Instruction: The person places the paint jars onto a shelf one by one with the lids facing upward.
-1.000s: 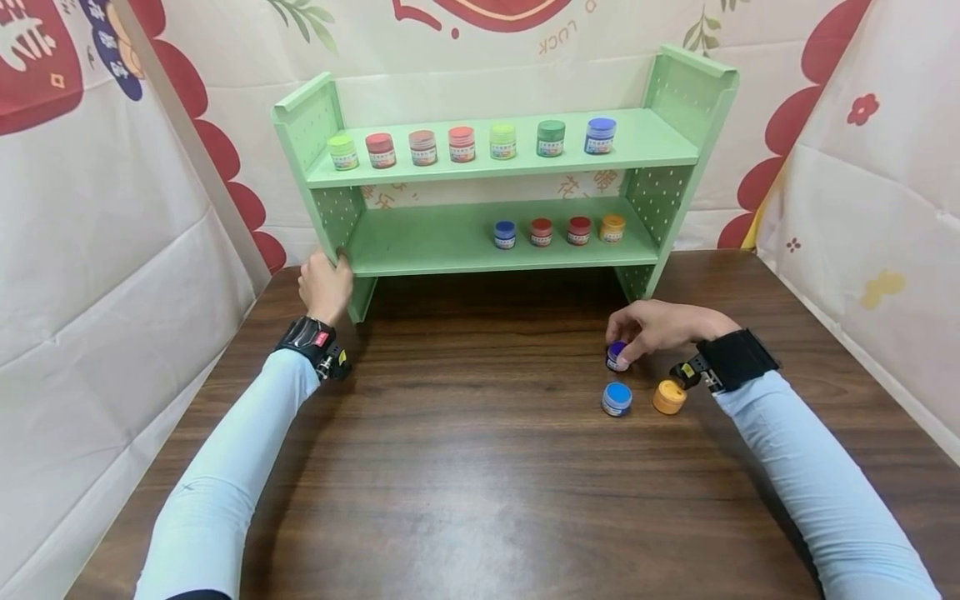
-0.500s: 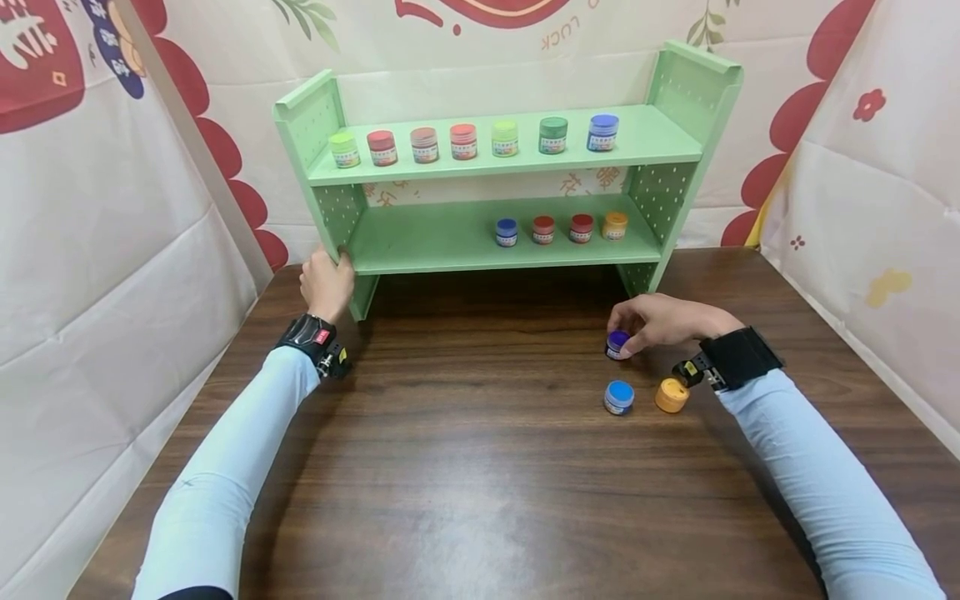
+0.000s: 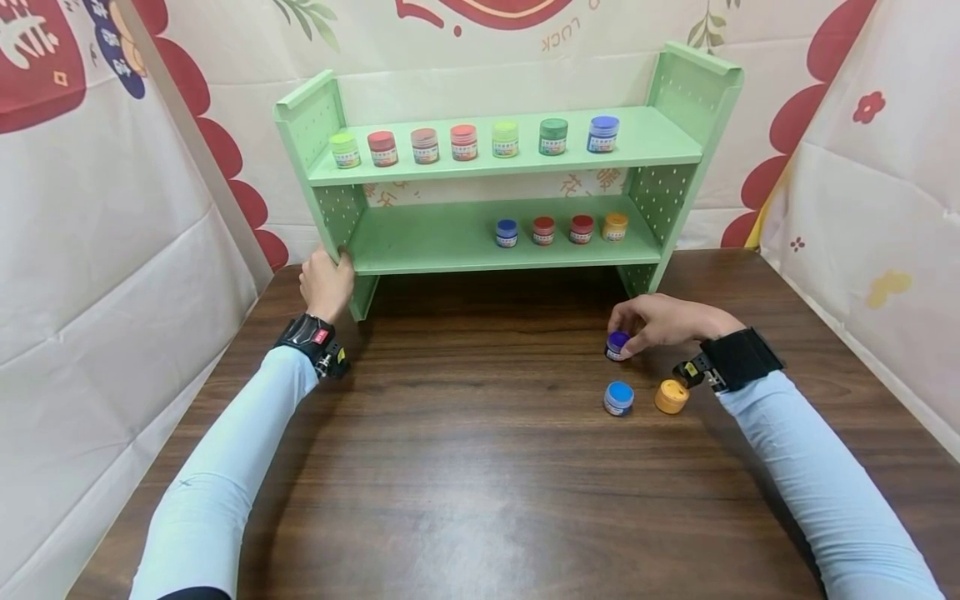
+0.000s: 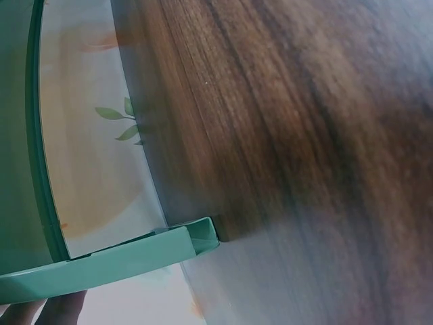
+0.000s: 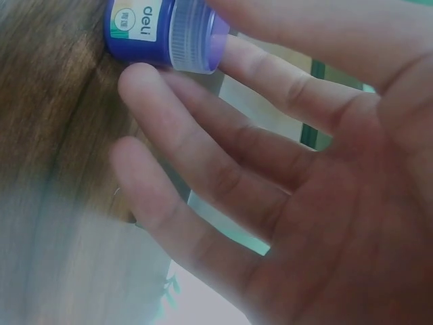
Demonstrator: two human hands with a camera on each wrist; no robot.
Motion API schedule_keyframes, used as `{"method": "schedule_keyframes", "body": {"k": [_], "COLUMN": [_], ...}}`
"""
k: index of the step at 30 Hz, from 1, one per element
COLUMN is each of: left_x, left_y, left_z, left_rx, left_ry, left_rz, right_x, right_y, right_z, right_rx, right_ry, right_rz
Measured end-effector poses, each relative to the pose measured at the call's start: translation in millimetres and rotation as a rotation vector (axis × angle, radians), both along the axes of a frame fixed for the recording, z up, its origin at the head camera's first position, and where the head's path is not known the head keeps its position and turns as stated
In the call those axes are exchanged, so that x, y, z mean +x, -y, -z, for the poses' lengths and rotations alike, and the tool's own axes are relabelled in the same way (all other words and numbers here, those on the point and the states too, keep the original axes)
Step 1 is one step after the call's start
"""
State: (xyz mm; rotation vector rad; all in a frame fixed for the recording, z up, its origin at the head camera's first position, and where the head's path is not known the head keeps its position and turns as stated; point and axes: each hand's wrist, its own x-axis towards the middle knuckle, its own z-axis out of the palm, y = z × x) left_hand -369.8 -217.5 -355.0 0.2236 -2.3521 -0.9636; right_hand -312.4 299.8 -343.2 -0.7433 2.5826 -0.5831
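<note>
In the head view my right hand pinches a small purple paint jar between thumb and fingers, low over the brown table. The right wrist view shows the jar's label and clear-rimmed lid, with the other fingers spread below it. A blue-lidded jar and an orange jar stand nearer to me. At the far left, my left hand grips the lower front edge of the green shelf's side panel. In the left wrist view, only its fingertips show behind the panel's edge.
Several paint jars line the upper board, from a lime one to a blue one. On the lower board, blue, red and orange jars stand toward the right. Printed white cloth encloses the table.
Early in the last second, my right hand and the purple jar shifted slightly toward the shelf, away from the blue-lidded jar. My left hand keeps its grip on the panel.
</note>
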Motion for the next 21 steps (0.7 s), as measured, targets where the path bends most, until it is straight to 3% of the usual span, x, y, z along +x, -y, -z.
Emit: {"method": "schedule_keyframes", "body": {"k": [14, 21], "left_x": [-1.1, -1.0], "left_y": [-0.5, 0.2], "left_z": [0.7, 0.2], "left_rx": [-0.001, 0.001], "left_ry": [0.007, 0.011], "left_rz": [0.0, -0.001], "right_x": [1.3, 2.0], "right_y": [1.4, 0.6], "right_z": [0.3, -0.7], "right_rx": [0.01, -0.019], "right_ry": [-0.013, 0.047], "right_rz": [0.002, 0.018]}}
